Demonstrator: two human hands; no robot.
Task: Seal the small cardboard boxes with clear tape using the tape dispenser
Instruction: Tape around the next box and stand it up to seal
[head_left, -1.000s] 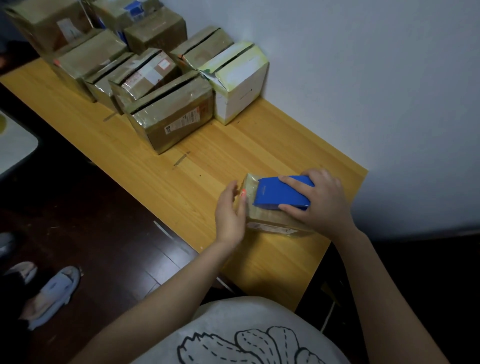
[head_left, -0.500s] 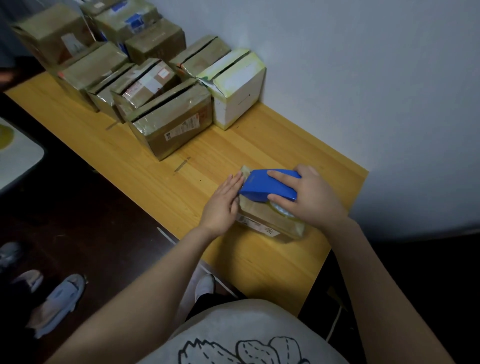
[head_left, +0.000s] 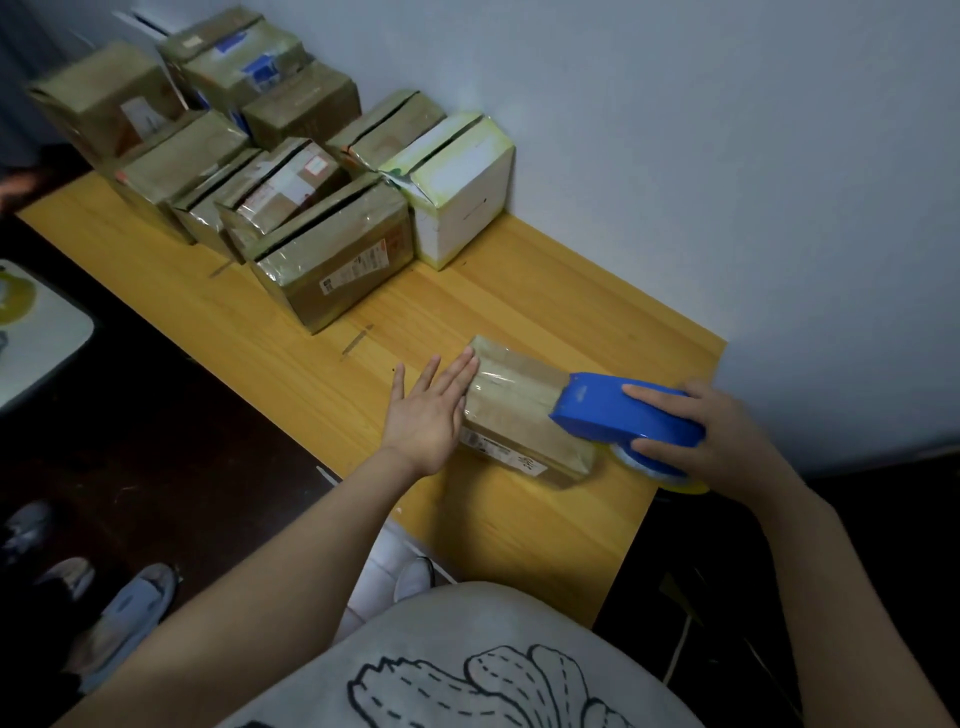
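A small brown cardboard box (head_left: 511, 410) lies on the wooden table (head_left: 519, 519), close to its right end. Clear tape shines along the left part of its top. My left hand (head_left: 431, 410) presses flat against the box's left end, fingers straight. My right hand (head_left: 722, 436) grips the blue tape dispenser (head_left: 618, 410) from above. The dispenser's nose sits on the right part of the box top, and its tape roll (head_left: 660, 470) hangs past the box's right end.
Several taped cardboard boxes (head_left: 332, 254) and a white box (head_left: 457, 192) stand packed together at the table's far left, against the wall (head_left: 727, 156). The table's right edge is just beyond the dispenser. Shoes (head_left: 124, 618) lie on the dark floor at the lower left.
My right hand has drawn the dispenser rightward along the box top to its right end, leaving tape behind. My left hand has flattened against the box's left end.
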